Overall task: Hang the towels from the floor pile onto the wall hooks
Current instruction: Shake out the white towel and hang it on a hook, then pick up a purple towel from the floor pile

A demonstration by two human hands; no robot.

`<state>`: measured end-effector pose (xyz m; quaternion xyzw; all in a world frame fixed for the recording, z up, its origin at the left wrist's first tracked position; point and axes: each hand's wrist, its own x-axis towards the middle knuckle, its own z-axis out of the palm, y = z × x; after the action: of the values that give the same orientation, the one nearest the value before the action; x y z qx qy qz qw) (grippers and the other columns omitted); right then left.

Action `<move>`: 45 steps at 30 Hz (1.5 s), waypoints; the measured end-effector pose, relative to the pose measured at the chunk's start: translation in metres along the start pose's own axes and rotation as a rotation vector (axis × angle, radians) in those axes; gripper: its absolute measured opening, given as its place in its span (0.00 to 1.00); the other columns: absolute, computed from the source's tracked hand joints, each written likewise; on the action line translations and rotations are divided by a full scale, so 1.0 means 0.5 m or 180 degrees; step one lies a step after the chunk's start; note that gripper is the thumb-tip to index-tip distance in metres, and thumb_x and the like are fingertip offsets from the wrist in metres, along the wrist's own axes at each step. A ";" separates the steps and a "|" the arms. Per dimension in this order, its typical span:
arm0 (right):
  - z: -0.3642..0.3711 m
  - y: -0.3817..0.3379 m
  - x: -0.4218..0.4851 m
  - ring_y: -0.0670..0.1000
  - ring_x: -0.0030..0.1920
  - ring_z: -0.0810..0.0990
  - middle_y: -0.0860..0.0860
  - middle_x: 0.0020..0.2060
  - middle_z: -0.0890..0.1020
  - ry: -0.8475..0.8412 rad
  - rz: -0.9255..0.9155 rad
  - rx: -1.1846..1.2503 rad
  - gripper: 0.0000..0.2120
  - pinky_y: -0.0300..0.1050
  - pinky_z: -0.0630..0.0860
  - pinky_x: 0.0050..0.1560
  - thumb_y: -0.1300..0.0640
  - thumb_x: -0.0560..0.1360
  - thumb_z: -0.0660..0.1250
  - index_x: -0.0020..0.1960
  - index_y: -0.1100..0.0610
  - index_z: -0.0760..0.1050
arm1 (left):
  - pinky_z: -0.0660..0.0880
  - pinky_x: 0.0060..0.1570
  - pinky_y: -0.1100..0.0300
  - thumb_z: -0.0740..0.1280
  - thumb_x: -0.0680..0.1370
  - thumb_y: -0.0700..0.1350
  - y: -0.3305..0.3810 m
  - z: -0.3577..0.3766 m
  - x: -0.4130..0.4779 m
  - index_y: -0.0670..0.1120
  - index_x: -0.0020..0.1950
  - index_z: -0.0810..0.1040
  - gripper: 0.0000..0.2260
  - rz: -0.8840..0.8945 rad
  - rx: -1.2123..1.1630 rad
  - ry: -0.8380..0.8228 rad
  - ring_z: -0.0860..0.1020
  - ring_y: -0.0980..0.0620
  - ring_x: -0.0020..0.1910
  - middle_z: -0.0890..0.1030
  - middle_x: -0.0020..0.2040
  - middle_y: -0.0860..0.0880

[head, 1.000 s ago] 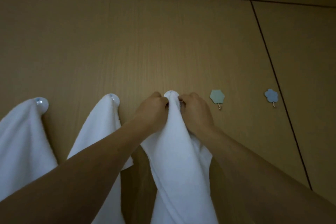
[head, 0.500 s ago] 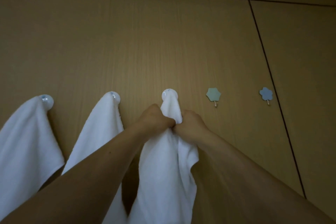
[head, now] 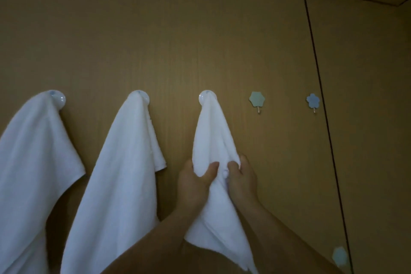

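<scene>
White terry cloth is draped from three round hooks on the wood-grain wall (head: pixel 200 29), each towel caught by one point so that it falls in a narrow cone. The third towel (head: pixel 211 131) is hung on the third round hook (head: pixel 207 97) and is gripped partway down by both hands: the left hand (head: pixel 195 182) is closed on its left fold with the thumb laid across the front, and the right hand (head: pixel 241 179) is closed on its right fold. The cloth is judged to be held this way so that it can be tugged straight and seated firmly on the hook. The first towel (head: pixel 33 151) and the second towel (head: pixel 124 162) are left hanging free. Two flower-shaped hooks, one green (head: pixel 256 99) and one blue (head: pixel 313 100), are seen bare to the right. The floor pile is not in view. No brand, label or writing can be read anywhere.
</scene>
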<state>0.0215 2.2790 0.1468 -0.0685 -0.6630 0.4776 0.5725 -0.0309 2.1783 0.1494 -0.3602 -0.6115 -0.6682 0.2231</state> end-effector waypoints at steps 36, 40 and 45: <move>-0.445 -0.293 -1.255 0.61 0.56 0.78 0.60 0.54 0.82 0.0730 0.3081 -0.3016 0.19 0.47 0.72 0.52 0.48 0.82 0.56 0.53 0.60 0.79 | 0.73 0.56 0.51 0.62 0.77 0.56 0.106 -0.307 -1.025 0.45 0.58 0.73 0.17 0.0327 0.1021 -0.4846 0.75 0.39 0.60 0.76 0.62 0.41; -0.509 -0.422 -1.505 0.62 0.54 0.78 0.60 0.53 0.81 0.1175 0.3567 -0.3126 0.19 0.50 0.74 0.54 0.48 0.81 0.58 0.56 0.62 0.78 | 0.73 0.58 0.48 0.63 0.76 0.53 0.203 -0.404 -1.265 0.47 0.61 0.73 0.17 0.0707 0.0790 -0.5754 0.75 0.41 0.60 0.75 0.64 0.44; -0.558 -0.556 -1.801 0.57 0.61 0.76 0.55 0.64 0.77 0.1981 0.4302 -0.3084 0.21 0.47 0.70 0.60 0.47 0.79 0.62 0.66 0.59 0.74 | 0.70 0.64 0.46 0.63 0.77 0.57 0.293 -0.526 -1.515 0.48 0.75 0.60 0.29 0.1015 0.1042 -0.6554 0.69 0.42 0.68 0.64 0.74 0.45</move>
<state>0.6800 1.7109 -0.3108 -0.8068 -0.4244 0.3402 0.2305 0.5081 1.7911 -0.3241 -0.7954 -0.5341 0.0878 -0.2726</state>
